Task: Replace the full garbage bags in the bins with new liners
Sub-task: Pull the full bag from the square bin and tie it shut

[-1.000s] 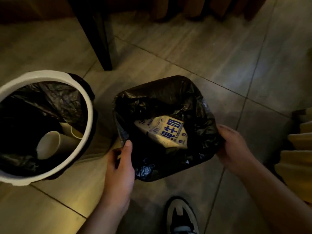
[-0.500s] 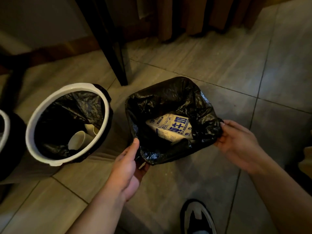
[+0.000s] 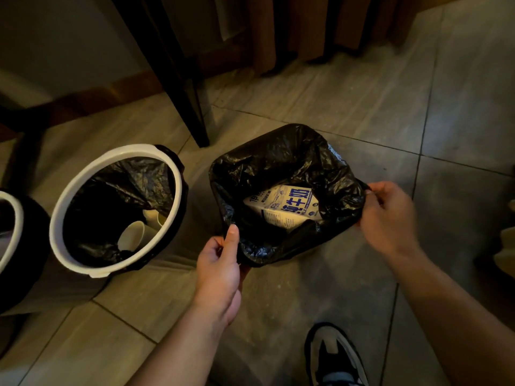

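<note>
A black garbage bag (image 3: 281,157) is held open above the tiled floor, with a white and blue milk carton (image 3: 284,207) lying inside. My left hand (image 3: 220,263) pinches the bag's near left rim, thumb on top. At the right rim, my right hand (image 3: 387,218) grips the plastic with curled fingers. To the left stands a bin with a white rim (image 3: 117,160), lined in black plastic and holding paper cups (image 3: 133,235). A second white-rimmed bin (image 3: 11,232) shows partly at the left edge.
A black furniture leg (image 3: 189,107) stands just behind the bag and bin. Brown curtains (image 3: 292,29) hang at the back. My shoe (image 3: 331,355) is on the floor at the bottom, right of centre. Something pale (image 3: 507,246) sits at the right edge.
The view has pulled back and shifted, bringing a second bin into sight at the left. My right hand has drawn the bag's right rim outward, stretching it tauter. The left hand keeps its pinch.
</note>
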A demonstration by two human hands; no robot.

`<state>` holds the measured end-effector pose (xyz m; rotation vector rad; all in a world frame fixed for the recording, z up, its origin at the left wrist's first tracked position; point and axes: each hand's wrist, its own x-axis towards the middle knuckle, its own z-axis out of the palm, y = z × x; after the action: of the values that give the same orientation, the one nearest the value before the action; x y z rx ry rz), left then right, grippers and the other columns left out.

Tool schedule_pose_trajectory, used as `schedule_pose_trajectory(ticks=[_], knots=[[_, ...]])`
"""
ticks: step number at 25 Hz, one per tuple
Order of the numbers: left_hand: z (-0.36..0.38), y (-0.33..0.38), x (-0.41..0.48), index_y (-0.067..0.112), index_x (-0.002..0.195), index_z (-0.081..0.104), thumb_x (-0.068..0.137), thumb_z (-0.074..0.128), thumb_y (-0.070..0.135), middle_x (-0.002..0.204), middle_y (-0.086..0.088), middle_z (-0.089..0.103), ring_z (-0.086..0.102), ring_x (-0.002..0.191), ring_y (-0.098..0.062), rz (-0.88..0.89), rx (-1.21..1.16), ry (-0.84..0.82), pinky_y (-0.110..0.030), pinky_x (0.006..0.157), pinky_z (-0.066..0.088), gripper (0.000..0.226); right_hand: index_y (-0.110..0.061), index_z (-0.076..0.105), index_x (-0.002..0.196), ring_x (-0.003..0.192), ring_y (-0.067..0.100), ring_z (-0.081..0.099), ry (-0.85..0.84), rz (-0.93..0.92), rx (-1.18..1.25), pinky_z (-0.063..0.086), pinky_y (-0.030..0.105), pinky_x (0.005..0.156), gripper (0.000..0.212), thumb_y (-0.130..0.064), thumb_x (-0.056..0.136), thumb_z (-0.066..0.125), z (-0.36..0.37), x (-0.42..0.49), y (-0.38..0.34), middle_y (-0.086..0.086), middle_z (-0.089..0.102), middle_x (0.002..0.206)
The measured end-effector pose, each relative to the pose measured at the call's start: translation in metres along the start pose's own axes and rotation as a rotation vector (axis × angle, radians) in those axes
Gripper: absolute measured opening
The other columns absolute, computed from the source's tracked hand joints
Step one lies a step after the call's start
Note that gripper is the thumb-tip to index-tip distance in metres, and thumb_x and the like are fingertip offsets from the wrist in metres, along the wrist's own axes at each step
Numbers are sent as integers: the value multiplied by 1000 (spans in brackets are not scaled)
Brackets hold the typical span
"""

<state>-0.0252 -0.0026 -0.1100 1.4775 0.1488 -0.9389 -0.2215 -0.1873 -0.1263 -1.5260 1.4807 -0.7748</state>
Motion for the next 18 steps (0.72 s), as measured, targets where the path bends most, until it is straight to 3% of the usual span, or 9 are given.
schedule_pose_trajectory(ticks=[3, 5, 7, 8, 11, 15, 18], knots=[[3, -9, -1, 13, 89, 65, 101, 64, 35, 103, -20, 74, 71, 107, -35, 24, 23, 3, -56, 102, 55, 25, -16, 64, 120, 93, 25, 67, 151, -204, -164, 55, 44, 86, 22, -10, 104, 49, 6, -7, 0, 2, 70, 100], [-1, -14, 0, 15, 89, 67, 103, 62, 30, 103, -15, 77, 72, 105, -32, 18, -22, -26, -49, 95, 59, 21, -3, 62, 129, 100, 35, 68, 243, -365, -242, 55, 46, 88, 29, -3, 104, 49, 9, -10, 2, 18, 70, 110], [-8, -18, 0, 17, 96, 68, 95, 64, 13, 101, -12, 78, 75, 96, -27, 14, -108, -106, -41, 80, 62, 5, 5, 62, 127, 92, 37, 66, 301, -505, -283, 54, 47, 81, 26, 1, 104, 49, 8, -13, 2, 22, 68, 104], [-12, -20, -1, 17, 105, 66, 87, 66, 8, 103, -11, 78, 76, 95, -25, 20, -139, -147, -39, 77, 62, 19, 5, 62, 123, 84, 34, 63, 308, -538, -271, 52, 44, 74, 23, 1, 104, 50, 7, -13, 0, 18, 65, 96], [-17, -23, -3, 14, 118, 61, 80, 69, 3, 108, -11, 77, 74, 100, -27, 47, -161, -206, -45, 88, 58, 41, 0, 59, 117, 76, 25, 56, 238, -519, -286, 40, 32, 67, 15, -3, 104, 50, 1, -9, -11, 11, 60, 89], [-16, -27, -5, 17, 113, 63, 78, 74, 7, 106, -9, 76, 70, 103, -28, 67, -146, -189, -49, 97, 53, 38, 0, 58, 113, 72, 32, 56, 85, -568, -565, 44, 42, 62, 17, -3, 99, 50, -3, -12, -26, 19, 59, 95], [-17, -27, -5, 20, 113, 63, 78, 82, 7, 112, -13, 77, 70, 109, -31, 85, -137, -198, -50, 97, 54, 41, -16, 58, 105, 66, 14, 52, -108, -635, -563, 36, 26, 53, 16, -16, 102, 43, 2, -19, -46, -3, 54, 81]])
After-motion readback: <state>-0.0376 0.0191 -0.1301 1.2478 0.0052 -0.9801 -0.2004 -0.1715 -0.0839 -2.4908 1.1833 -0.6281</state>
